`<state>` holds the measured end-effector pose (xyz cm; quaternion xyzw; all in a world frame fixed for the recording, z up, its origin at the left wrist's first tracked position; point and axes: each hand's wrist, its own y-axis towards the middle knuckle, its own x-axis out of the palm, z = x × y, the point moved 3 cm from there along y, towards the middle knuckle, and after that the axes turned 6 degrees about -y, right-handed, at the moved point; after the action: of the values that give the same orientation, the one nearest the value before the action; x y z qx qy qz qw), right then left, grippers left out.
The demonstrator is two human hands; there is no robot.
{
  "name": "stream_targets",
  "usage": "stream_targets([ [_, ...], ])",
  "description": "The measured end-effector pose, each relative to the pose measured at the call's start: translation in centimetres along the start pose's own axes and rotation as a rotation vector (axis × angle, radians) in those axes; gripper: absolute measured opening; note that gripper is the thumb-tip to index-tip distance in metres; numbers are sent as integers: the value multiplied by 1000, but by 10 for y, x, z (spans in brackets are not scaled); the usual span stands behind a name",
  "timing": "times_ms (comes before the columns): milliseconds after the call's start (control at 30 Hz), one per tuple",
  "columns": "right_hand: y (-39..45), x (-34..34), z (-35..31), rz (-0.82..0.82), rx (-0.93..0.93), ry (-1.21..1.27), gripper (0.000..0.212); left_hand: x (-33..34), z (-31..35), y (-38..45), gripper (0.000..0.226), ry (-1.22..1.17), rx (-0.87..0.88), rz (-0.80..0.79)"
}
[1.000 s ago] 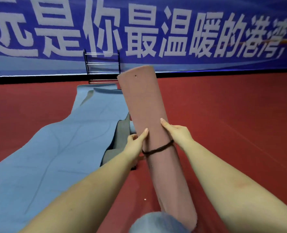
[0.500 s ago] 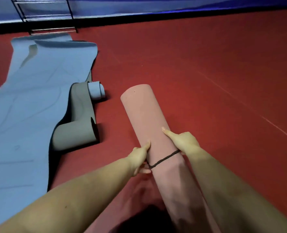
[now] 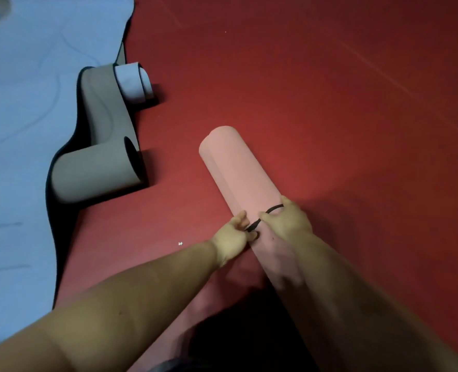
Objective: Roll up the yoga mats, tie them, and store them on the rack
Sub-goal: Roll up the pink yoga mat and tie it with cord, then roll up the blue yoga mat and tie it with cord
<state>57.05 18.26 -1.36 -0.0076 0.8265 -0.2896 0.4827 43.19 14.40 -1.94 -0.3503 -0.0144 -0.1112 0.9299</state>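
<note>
A rolled pink yoga mat (image 3: 238, 170) lies slanted on the red floor, its far end pointing up and left. A dark elastic band (image 3: 269, 212) runs across the roll near its middle. My left hand (image 3: 233, 234) pinches the band at the roll's left side. My right hand (image 3: 287, 221) grips the band over the roll's right side, its fingers curled onto the mat. The near part of the roll is hidden under my right forearm.
A blue yoga mat (image 3: 29, 108) lies spread at the left, its grey underside curled into loose rolls (image 3: 98, 167) at the edge. Open red floor (image 3: 330, 89) stretches to the right and far side. A small white speck (image 3: 180, 243) lies near my left wrist.
The view has tilted down; the rack and banner have left the frame. The pink roll has dropped from upright to lying near the floor. Both hands have closed in on the band.
</note>
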Motion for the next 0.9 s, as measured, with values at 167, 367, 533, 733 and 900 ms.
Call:
stream_targets([
  [167, -5, -2, -2, -9, -50, -92, 78, -13, 4, -1, 68, 174, 15, -8],
  [367, -44, -2, -38, 30, -136, -326, 71, -68, 10, -48, 59, 708, 121, 48],
  [533, -106, 5, -108, -2, -336, -336, 69, -130, -6, -133, 62, 1032, 191, 112],
  [733, -200, 14, -224, -33, -709, -514, 65, -235, -28, -249, 64, 1197, 122, 287],
  [900, -283, 23, -303, -9, -999, -732, 60, -334, -35, -348, 60, 1325, -34, 368],
])
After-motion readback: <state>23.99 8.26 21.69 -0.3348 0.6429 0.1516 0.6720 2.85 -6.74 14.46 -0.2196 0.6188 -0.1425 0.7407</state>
